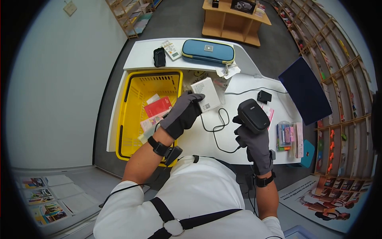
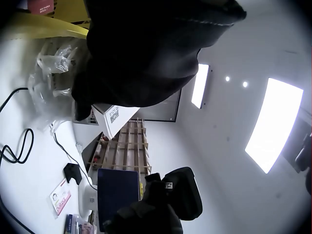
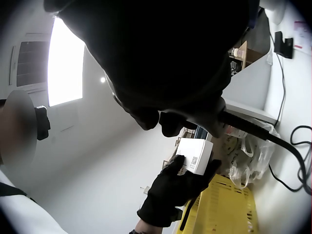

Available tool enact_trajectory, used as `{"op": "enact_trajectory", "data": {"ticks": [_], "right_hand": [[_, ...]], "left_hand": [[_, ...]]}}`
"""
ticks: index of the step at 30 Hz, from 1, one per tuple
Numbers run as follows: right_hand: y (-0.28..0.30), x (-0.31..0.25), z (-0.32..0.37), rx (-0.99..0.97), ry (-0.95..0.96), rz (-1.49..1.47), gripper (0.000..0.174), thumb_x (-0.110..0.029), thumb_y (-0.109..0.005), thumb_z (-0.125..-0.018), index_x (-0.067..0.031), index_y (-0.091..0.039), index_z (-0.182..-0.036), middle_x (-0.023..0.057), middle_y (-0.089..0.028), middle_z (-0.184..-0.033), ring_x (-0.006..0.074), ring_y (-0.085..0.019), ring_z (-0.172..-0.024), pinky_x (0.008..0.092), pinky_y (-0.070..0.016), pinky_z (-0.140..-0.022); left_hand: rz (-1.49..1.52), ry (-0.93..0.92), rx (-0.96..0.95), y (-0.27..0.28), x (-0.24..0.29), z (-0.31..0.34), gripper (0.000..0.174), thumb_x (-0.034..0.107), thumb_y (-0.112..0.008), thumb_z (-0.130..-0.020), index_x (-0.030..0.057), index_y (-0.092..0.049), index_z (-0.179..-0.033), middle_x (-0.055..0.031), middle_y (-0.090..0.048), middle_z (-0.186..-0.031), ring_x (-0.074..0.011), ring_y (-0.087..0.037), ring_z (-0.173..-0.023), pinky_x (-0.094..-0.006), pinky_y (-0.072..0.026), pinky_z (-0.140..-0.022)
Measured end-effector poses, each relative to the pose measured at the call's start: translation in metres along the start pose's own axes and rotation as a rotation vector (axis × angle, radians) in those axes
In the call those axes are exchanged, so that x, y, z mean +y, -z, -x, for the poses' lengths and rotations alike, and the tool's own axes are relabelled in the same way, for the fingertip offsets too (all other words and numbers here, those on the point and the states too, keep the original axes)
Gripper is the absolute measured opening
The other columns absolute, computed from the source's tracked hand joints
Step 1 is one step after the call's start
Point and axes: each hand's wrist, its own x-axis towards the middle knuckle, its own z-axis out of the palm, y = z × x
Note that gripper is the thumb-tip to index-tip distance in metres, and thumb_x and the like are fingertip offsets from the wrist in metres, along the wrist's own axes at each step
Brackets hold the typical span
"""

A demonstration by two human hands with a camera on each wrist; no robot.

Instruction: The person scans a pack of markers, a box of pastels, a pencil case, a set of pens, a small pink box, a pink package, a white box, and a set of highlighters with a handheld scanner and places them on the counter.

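Note:
My gloved left hand grips a small white box with printed text and a QR code on its face, over the white counter. The thumb lies across that face. In the right wrist view the box is tilted between thumb and fingers. My gloved right hand holds a black handheld barcode scanner by its handle, to the right of the box and apart from it. A black cable runs from the handle's base over the counter. The fingers round the handle are partly hidden under the scanner head.
A yellow basket with a red packet and other papers stands left. Behind the box lies a clear plastic bag. A blue pencil case sits on the back ledge. Right are a dark screen and packs of pens.

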Motion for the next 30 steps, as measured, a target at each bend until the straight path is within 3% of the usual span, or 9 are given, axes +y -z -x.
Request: {"op": "enact_trajectory", "data": {"ticks": [4, 12, 25, 30], "right_hand": [[-0.016, -0.010, 0.001, 0.035, 0.159, 0.124, 0.034, -0.007, -0.073, -0.091, 0.0005, -0.074, -0.125, 0.0064, -0.078, -0.091, 0.0124, -0.070, -0.068, 0.0280, -0.0550, -0.060], [-0.021, 0.026, 0.003, 0.030, 0.193, 0.377, 0.029, -0.015, -0.083, -0.090, -0.0024, -0.072, -0.113, 0.0047, -0.075, -0.085, 0.0113, -0.071, -0.070, 0.0314, -0.0576, -0.066], [-0.020, 0.033, 0.005, 0.001, 0.174, 0.418, 0.033, -0.015, -0.083, -0.089, -0.0021, -0.071, -0.117, 0.0056, -0.078, -0.087, 0.0145, -0.076, -0.075, 0.0319, -0.0600, -0.072], [-0.025, 0.009, 0.010, -0.014, 0.308, 0.364, 0.035, -0.014, -0.084, -0.089, -0.0023, -0.072, -0.120, 0.0062, -0.081, -0.096, 0.0158, -0.077, -0.081, 0.0319, -0.0610, -0.078]], "left_hand": [[-0.007, -0.019, 0.036, 0.001, -0.005, -0.004, 0.029, 0.003, -0.065, -0.101, 0.0001, -0.057, -0.128, -0.0165, -0.067, -0.127, -0.0333, -0.069, -0.121, -0.0485, -0.0583, -0.112], [0.092, -0.071, 0.047, 0.018, -0.014, -0.021, 0.036, 0.002, -0.070, -0.099, -0.0010, -0.054, -0.132, -0.0189, -0.065, -0.129, -0.0323, -0.070, -0.118, -0.0463, -0.0625, -0.104], [0.068, -0.123, 0.014, 0.022, -0.008, -0.020, 0.035, 0.002, -0.069, -0.100, 0.0001, -0.054, -0.132, -0.0177, -0.065, -0.128, -0.0306, -0.070, -0.120, -0.0432, -0.0624, -0.103], [0.089, -0.107, 0.030, 0.020, -0.009, -0.019, 0.034, 0.002, -0.069, -0.100, -0.0001, -0.055, -0.131, -0.0173, -0.065, -0.128, -0.0299, -0.070, -0.120, -0.0431, -0.0627, -0.103]]}}
